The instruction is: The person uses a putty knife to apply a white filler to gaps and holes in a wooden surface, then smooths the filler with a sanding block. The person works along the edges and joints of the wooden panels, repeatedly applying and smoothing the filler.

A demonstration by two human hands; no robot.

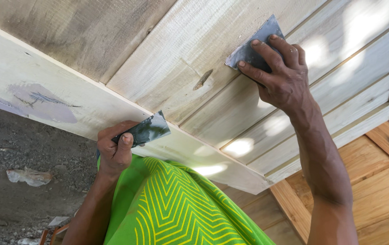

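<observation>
The right hand (281,77) presses a flat grey metal scraper (254,44) onto the pale, rough-sawn wooden panel (176,59), just right of a dark knot (202,79). Below that knot, the left hand (115,147) has its grip clenched on a second putty-smeared scraper blade (146,129).

A pale planked wooden panel (180,59) carries a grey filler patch (44,106) near its framed edge.

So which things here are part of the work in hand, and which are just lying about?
In use:
- right hand pressing a flat scraper blade onto the pale wooden panel
- left hand gripping a second blade
- grey filler patch

Lying about:
- crumpled scrap on the ground
- orange-brown wooden frame
</observation>
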